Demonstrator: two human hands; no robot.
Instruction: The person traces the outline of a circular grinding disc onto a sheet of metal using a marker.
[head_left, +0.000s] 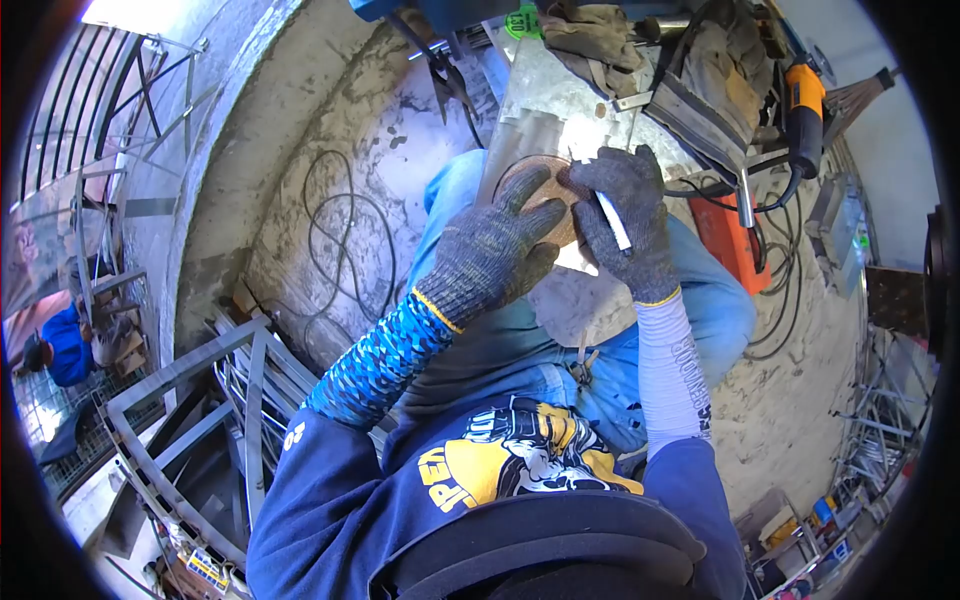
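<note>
Both of my hands wear dark knit gloves with yellow cuffs. My left hand lies with fingers spread over a round brown disc, pressing against its near side. A slim white pen-like stick is pinched in my right hand, close to the disc's right edge. Whether the stick's tip touches anything is hidden by the fingers and bright glare. Beneath the disc is a pale metal sheet, in front of my seated, jeans-clad legs.
An orange-and-black power tool sits upper right near an orange-red case. Dark cables coil on the floor at left. Crumpled cloth lies at the back. Welded metal frames stand lower left. Another person in blue is at far left.
</note>
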